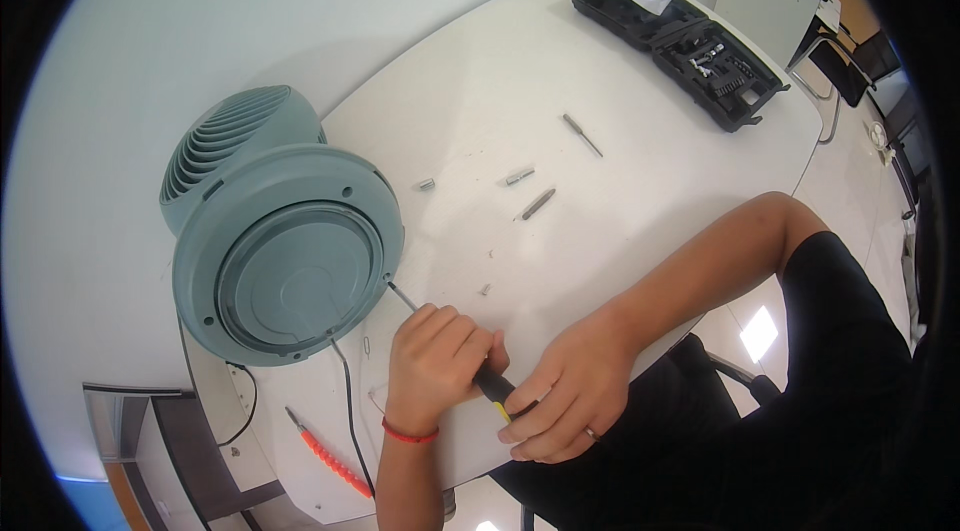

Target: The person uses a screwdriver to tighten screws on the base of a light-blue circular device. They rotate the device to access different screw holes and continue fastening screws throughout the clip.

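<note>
A grey-green fan lies tipped on the table, its round base turned toward me and its slatted head behind. A screwdriver with a black and yellow handle reaches from my hands to the base. Its tip meets a hole near the base's right edge. My left hand is closed round the shaft and front of the handle. My right hand, a ring on one finger, grips the handle's rear end. The black power cord runs from the base toward the table's near edge.
An open black tool case with sockets and a paper lies at the far right. Several loose bits and metal pieces, including a dark bit, are scattered mid-table. An orange flexible shaft lies near the left front edge.
</note>
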Tool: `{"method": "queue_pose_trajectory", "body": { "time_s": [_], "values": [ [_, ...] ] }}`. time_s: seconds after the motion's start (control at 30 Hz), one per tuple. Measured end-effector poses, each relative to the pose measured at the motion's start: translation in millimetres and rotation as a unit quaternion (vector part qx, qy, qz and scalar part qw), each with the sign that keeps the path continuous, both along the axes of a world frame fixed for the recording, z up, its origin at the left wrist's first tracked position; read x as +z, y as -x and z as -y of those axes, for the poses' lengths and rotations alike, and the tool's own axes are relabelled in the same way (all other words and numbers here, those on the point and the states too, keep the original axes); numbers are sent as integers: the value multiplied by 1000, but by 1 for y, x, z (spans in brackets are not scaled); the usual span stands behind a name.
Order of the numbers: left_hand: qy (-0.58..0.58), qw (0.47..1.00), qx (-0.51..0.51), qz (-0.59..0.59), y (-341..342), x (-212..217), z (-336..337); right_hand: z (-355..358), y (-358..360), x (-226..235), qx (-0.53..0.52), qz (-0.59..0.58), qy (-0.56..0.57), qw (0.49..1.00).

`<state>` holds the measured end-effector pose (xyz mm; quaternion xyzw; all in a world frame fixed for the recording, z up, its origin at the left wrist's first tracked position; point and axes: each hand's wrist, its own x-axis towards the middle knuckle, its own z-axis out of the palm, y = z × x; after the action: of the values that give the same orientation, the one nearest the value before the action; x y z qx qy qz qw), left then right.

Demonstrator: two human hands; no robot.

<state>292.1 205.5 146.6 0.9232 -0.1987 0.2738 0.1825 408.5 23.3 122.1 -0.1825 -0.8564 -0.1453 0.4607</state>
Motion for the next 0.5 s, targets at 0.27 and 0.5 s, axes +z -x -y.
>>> {"method": "queue_pose_trajectory", "body": {
  "time_s": [0.27, 0.5],
  "values": [
    [11, 1000, 0, 4, -1, -4, 0, 2, 2, 0, -2, -5, 19, 1000],
    [14, 1000, 5, 0, -3, -2, -2, 0, 0, -2, -1, -27, 37, 999]
  ]
}}
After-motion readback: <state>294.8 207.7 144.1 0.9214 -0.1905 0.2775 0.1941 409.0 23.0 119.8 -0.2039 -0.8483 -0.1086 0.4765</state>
